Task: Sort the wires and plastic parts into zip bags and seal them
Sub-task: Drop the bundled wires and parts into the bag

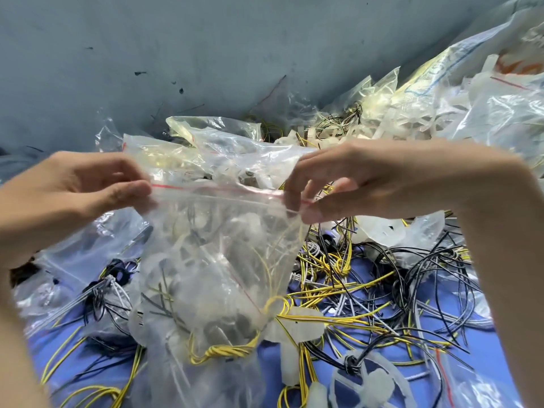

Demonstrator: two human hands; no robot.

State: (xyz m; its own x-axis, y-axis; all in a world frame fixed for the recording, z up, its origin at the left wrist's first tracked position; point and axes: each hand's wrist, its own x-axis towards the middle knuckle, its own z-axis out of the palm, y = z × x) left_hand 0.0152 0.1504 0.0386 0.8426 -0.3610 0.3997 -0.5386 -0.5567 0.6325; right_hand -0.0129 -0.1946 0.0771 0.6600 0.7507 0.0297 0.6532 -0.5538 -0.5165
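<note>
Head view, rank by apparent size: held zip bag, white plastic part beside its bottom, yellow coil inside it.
Largest: zip bag. Then white part and yellow coil, which look alike; unranked.

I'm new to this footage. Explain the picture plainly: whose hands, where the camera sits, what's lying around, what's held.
No machine here: a person works bare-handed, filmed by a camera worn on their head, looking down. The left hand and right hand each pinch one end of the red-striped top of a clear zip bag holding wires and pale plastic parts. On the blue surface below lie loose yellow wires, black wires, white plastic parts and more bags.
</note>
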